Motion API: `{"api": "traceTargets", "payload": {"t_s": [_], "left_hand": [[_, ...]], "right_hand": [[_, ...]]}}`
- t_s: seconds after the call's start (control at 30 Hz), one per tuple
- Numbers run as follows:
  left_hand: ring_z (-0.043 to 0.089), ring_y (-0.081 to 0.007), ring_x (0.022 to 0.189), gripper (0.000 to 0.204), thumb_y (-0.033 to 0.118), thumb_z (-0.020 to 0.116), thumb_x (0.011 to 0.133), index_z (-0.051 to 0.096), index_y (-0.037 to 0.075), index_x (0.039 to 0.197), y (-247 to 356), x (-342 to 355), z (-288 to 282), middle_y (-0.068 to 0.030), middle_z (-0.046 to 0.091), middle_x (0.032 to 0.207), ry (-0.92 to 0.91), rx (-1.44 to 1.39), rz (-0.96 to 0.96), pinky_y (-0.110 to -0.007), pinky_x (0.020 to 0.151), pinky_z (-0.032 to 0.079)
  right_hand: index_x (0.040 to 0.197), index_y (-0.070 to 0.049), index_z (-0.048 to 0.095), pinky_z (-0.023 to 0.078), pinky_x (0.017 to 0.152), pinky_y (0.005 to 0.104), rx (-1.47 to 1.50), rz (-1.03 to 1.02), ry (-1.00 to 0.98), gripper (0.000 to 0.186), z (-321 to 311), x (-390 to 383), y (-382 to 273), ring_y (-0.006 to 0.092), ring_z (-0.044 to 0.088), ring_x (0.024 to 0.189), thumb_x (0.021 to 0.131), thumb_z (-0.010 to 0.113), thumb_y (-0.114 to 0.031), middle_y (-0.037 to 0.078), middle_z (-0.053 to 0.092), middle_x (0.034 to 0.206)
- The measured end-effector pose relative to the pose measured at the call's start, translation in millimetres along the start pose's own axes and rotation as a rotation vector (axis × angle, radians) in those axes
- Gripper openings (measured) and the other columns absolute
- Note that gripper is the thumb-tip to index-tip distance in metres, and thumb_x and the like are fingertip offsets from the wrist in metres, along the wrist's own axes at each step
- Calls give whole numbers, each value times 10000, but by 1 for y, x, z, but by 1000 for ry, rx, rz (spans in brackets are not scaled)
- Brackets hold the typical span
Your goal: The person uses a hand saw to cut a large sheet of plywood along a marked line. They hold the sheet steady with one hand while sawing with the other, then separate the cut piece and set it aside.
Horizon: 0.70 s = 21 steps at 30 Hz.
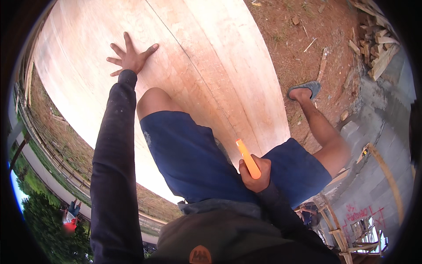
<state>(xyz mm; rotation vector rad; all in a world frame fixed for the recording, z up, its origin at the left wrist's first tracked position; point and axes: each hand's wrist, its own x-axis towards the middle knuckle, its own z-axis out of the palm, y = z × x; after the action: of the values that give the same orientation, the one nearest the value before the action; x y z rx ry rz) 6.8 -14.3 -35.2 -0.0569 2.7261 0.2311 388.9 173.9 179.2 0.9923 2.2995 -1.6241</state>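
Two hands: left hand (129, 58) flat on board (154, 72), fingers spread wide; right hand (262, 174) wrapped round orange handle (249, 161), some fingers hidden.
Orange handle: upper tip at near end of dark line (189, 57); what it joins, can't make out.
Board: pale, left knee (154, 99) on it; far end cut off, near part behind shorts (189, 154).
Dark line: cut or mark, can't tell.
Wood pile (379, 48): right rim, partly cut off.
Person (70, 220): lower left, small, blurred.
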Motion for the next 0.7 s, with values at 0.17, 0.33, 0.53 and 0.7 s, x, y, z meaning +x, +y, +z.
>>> {"api": "traceTargets", "payload": {"t_s": [0.17,0.33,0.53,0.7], "left_hand": [[-192,-585,1440,1348,897,692,564,20,361,1603,0,0,4,-231,-160,1641,-2,-2,15,-898,949,7],[-200,-597,1430,1364,914,684,545,19,365,1602,7,8,9,-237,-160,1639,23,4,49,-912,925,8],[-197,-607,1425,1374,917,683,536,17,364,1602,-9,5,6,-244,-155,1637,15,-12,33,-914,921,-4],[-196,-619,1418,1344,888,696,568,46,338,1607,-10,3,12,-263,-136,1634,48,-20,69,-917,902,-17]], "right_hand": [[727,37,587,418,494,332,83,-38,59,161,66,117,2,143,520,481,828,668,-58,132,524,551],[724,46,584,430,521,365,22,-98,102,204,111,197,-11,201,475,483,826,676,-106,168,521,569],[888,38,690,511,556,321,56,70,-62,100,20,30,9,235,665,550,817,682,-32,158,634,635],[848,51,673,484,534,303,123,56,5,91,42,64,6,158,613,523,815,678,-33,129,596,592]]}}
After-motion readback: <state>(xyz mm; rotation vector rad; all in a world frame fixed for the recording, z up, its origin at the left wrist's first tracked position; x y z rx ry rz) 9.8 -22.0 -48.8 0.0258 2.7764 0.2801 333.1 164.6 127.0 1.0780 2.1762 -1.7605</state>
